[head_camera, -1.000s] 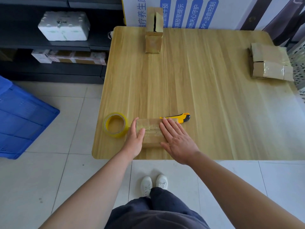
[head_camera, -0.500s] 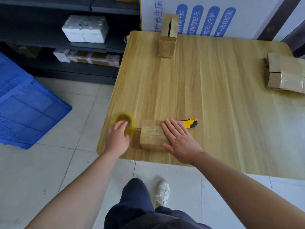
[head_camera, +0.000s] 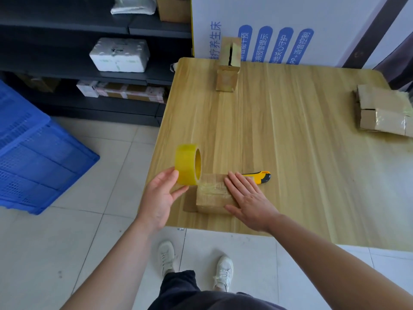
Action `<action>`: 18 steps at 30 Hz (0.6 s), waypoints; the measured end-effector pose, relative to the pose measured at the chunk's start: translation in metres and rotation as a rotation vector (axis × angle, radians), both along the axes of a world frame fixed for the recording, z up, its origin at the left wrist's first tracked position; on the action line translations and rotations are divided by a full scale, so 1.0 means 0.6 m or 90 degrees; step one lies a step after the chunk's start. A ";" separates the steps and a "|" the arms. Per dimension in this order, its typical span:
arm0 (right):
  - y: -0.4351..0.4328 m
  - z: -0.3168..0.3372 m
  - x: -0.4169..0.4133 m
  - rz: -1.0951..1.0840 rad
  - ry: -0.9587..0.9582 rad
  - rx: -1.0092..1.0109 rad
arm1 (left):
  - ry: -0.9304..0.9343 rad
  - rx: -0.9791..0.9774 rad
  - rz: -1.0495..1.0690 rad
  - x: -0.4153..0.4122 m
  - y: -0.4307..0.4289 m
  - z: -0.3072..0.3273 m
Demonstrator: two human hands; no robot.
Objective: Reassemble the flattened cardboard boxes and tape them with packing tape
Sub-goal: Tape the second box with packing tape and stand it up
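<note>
A small assembled cardboard box (head_camera: 212,198) with tape across its top sits near the front edge of the wooden table (head_camera: 301,153). My right hand (head_camera: 248,198) lies flat on the box's right side, fingers straight. My left hand (head_camera: 162,195) holds a yellowish roll of packing tape (head_camera: 187,167) on edge, lifted just left of the box. A yellow utility knife (head_camera: 260,176) lies behind my right hand. A stack of flattened boxes (head_camera: 382,110) rests at the table's right edge.
Two small boxes (head_camera: 226,78) stand stacked at the table's far edge before a printed white panel (head_camera: 279,30). Dark shelving (head_camera: 89,63) with foam and packages runs along the left. A blue crate (head_camera: 33,148) sits on the tiled floor.
My left hand left the box, reached the tape roll on the table and has lifted it upright beside the box. My right hand stays flat on the box.
</note>
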State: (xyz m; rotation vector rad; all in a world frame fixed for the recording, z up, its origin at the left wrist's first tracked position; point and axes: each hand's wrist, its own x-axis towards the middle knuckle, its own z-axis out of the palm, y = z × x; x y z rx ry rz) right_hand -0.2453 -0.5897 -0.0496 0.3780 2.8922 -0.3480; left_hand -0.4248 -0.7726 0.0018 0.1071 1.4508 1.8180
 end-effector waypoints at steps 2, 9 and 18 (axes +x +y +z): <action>0.001 -0.001 0.001 -0.003 0.014 -0.009 | -0.045 0.037 -0.004 0.024 0.015 0.007; 0.008 0.009 -0.002 -0.055 0.100 -0.161 | -0.009 -0.024 -0.043 0.074 0.060 0.003; -0.021 0.078 -0.026 -0.348 0.293 -0.613 | 0.011 -0.032 -0.049 0.078 0.063 -0.004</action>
